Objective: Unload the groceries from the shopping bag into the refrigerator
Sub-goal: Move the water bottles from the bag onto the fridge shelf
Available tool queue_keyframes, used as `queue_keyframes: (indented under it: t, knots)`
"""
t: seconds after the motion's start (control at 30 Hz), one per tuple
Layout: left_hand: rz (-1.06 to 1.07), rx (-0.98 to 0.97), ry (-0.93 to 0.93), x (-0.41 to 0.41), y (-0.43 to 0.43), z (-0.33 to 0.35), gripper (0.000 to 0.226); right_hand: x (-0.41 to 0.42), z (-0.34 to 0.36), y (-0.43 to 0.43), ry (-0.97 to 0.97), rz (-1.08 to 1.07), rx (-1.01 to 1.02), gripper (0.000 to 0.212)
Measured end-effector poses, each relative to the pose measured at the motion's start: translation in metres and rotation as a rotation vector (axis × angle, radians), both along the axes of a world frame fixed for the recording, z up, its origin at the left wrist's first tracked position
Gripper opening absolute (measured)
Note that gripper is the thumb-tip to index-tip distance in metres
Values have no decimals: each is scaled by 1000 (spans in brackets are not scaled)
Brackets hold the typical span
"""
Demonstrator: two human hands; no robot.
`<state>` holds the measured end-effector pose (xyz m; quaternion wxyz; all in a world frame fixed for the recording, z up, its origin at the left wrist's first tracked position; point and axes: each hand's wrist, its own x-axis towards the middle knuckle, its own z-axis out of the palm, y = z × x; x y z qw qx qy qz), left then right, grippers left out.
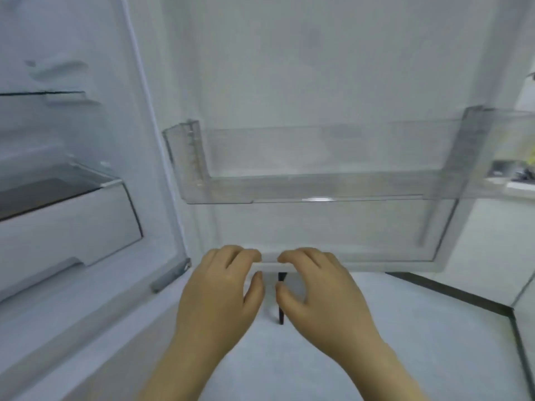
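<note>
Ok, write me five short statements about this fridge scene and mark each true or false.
1. The fridge door stands open. True.
2. The clear door bin holds a milk carton. False: nothing shows inside it.
3. The left hand and the right hand both grip the white rail at the bottom of the door. True.
4. The right hand holds a shopping bag. False: no bag is in view, and that hand is on the rail.
5. A drawer with a white front sits inside the fridge, to the left. True.
</note>
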<state>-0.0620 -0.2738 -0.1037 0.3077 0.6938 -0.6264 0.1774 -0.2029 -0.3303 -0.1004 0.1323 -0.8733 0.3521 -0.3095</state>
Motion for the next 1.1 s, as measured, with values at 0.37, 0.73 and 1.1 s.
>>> queue_keyframes:
  t: [0.37,0.73,1.1]
  knots:
    - [-438,205,43,-238,-50,-44,20,-250,-46,12,101,-548,78,37]
    - [-1020,273,-75,-488,-76,-61,17,-466,-63,73,33,-1127,220,35]
    - [-1573,231,-58,-752,-97,-63,30,-664,-57,90,-23,-1651,255,34]
